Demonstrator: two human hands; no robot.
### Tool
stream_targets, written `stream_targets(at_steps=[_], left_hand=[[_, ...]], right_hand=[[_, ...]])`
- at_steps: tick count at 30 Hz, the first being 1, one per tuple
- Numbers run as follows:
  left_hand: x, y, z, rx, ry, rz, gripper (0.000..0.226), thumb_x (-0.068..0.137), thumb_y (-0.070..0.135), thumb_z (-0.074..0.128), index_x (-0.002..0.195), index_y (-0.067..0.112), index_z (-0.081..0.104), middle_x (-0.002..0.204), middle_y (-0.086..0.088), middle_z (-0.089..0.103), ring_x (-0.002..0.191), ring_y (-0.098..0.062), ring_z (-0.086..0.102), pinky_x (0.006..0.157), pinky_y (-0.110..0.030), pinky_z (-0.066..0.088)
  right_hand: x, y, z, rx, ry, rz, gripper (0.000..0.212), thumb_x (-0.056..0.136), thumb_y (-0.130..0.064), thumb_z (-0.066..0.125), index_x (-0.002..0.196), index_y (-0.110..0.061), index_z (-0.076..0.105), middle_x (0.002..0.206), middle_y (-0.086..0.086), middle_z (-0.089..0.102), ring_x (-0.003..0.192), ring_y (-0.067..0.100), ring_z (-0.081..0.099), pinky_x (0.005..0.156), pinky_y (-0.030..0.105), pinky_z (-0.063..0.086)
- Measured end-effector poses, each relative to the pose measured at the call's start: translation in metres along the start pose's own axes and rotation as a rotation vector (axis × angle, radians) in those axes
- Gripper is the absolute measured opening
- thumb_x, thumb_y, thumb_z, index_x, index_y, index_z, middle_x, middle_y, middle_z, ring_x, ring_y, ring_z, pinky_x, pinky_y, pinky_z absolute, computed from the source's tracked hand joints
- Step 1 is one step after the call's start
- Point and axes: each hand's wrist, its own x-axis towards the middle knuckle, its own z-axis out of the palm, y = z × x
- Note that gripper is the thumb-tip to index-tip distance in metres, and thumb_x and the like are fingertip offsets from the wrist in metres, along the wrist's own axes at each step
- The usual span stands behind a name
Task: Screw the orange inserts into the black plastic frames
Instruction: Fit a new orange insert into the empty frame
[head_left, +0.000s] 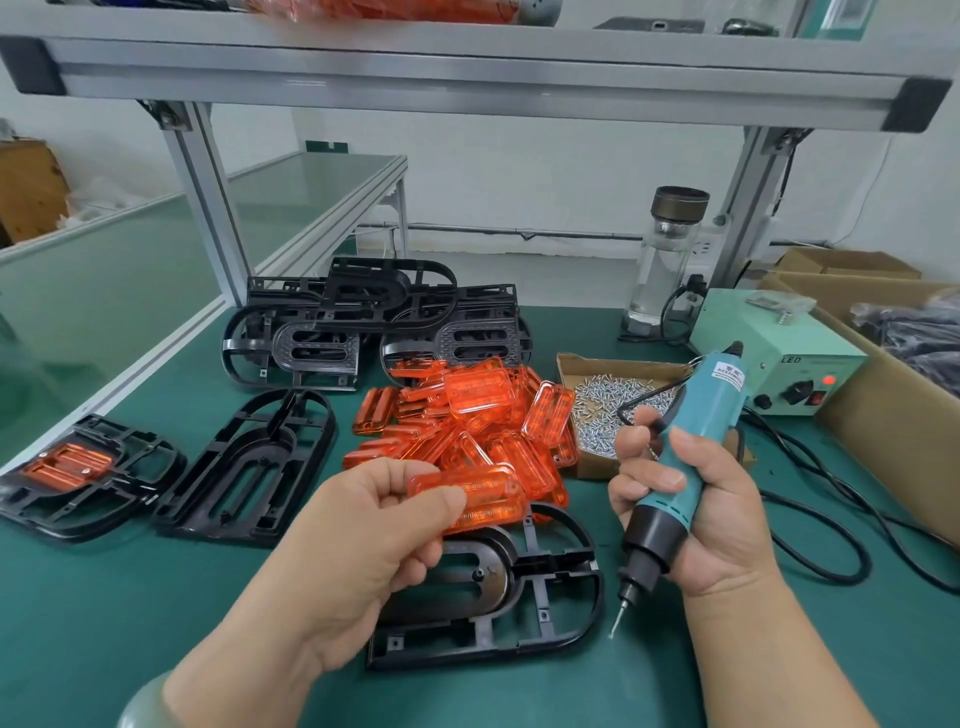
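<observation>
My left hand (358, 535) pinches an insert (483, 493) just above the frame (540, 577) on the mat (156, 623); my right hand (717, 525) grips the screwdriver (709, 410), bit pointing down beside that frame.

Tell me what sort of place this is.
Likely a factory assembly bench: a heap of orange inserts, stacked black frames, a box of screws and an electric screwdriver in the right hand.

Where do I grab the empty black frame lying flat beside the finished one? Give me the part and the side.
Pinch the outer rim of the empty frame along its right long edge, coming from the right. The gap behind that rim likely lets fingers hook through, and that side is free, while the finished frame crowds the left edge.
</observation>
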Motion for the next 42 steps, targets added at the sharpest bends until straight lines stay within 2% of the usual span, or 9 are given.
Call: stream_targets(at_steps=[3,6,9,11,18,25,33,38,42], left_hand=[[0.002,0.006,-0.01,0.077,-0.006,0.098,0.037,0.079,-0.014,0.057,0.083,0.018,0.073,0.066,-0.001,0.064,0.058,-0.013,0.05,0.058,-0.026,0.041],[0.008,0.02,-0.026,0.55,0.023,0.332,0.056,0.085,-0.009,0.049,0.085,0.042,0.073,0.073,0.008,0.071,0.062,-0.012,0.059,0.063,-0.017,0.048],[0.018,0.026,-0.029,1.12,-0.127,0.521,0.037,0.088,0.011,0.059,0.099,0.045,0.067,0.082,0.029,0.061,0.079,0.016,0.054,0.07,0.003,0.036],[0.026,0.019,-0.021,1.272,-0.231,0.531,0.024,0.086,0.02,0.063,0.103,0.037,0.066,0.082,0.027,0.061,0.076,0.015,0.053,0.07,0.001,0.036],[0.046,-0.003,-0.003,1.336,-0.399,0.682,0.01,0.083,0.031,0.068,0.093,0.029,0.071,0.074,0.023,0.046,0.075,0.003,0.045,0.07,-0.009,0.035],[0.033,-0.021,-0.01,1.321,-0.295,0.904,0.009,0.073,0.018,0.081,0.075,0.022,0.072,0.074,0.005,0.06,0.068,-0.016,0.06,0.057,-0.029,0.054],[0.019,-0.031,-0.033,1.381,-0.215,0.732,0.023,0.09,0.044,0.054,0.109,0.041,0.066,0.093,0.019,0.046,0.092,-0.005,0.053,0.08,-0.021,0.044],[0.017,-0.036,-0.03,1.299,-0.18,0.667,0.018,0.09,0.034,0.059,0.104,0.035,0.071,0.092,0.014,0.054,0.087,-0.008,0.058,0.078,-0.013,0.038],[0.016,-0.037,-0.028,1.211,-0.228,0.555,0.016,0.089,0.028,0.062,0.101,0.033,0.072,0.089,0.021,0.046,0.085,-0.002,0.055,0.08,-0.008,0.037]], right_hand=[[0.0,0.0,0.0,0.003,0.007,-0.001,0.061,0.04,-0.007,0.093,0.092,-0.011,0.061,0.075,0.004,0.059,0.04,0.003,0.048,0.047,0.022,0.05],[0.0,0.001,0.0,-0.006,0.013,0.0,0.053,0.047,-0.009,0.088,0.092,-0.012,0.06,0.075,0.004,0.06,0.04,0.003,0.048,0.047,0.021,0.05],[0.001,0.001,0.0,-0.009,0.005,0.007,0.062,0.038,-0.008,0.094,0.092,-0.012,0.061,0.075,0.004,0.06,0.04,0.003,0.048,0.047,0.022,0.05],[0.001,0.001,0.0,-0.018,0.0,0.008,0.065,0.037,-0.008,0.094,0.093,-0.012,0.06,0.075,0.004,0.059,0.04,0.003,0.048,0.047,0.021,0.05],[0.001,0.001,0.0,-0.027,-0.002,0.005,0.054,0.048,-0.011,0.089,0.093,-0.012,0.06,0.075,0.003,0.059,0.039,0.003,0.048,0.047,0.021,0.05],[0.002,0.0,-0.001,-0.034,-0.004,0.005,0.066,0.038,-0.009,0.094,0.094,-0.013,0.059,0.076,0.003,0.059,0.04,0.002,0.048,0.049,0.02,0.05],[0.002,0.0,-0.001,-0.034,-0.004,0.002,0.066,0.039,-0.009,0.094,0.094,-0.013,0.059,0.076,0.003,0.06,0.04,0.002,0.049,0.049,0.021,0.05],[0.002,0.002,0.0,-0.029,0.003,-0.002,0.052,0.051,-0.012,0.088,0.094,-0.014,0.059,0.075,0.002,0.06,0.04,0.002,0.049,0.049,0.019,0.049],[0.0,0.003,0.002,-0.066,0.048,-0.026,0.018,0.077,-0.018,0.053,0.095,-0.017,0.055,0.074,-0.002,0.06,0.039,0.001,0.048,0.05,0.016,0.047]])
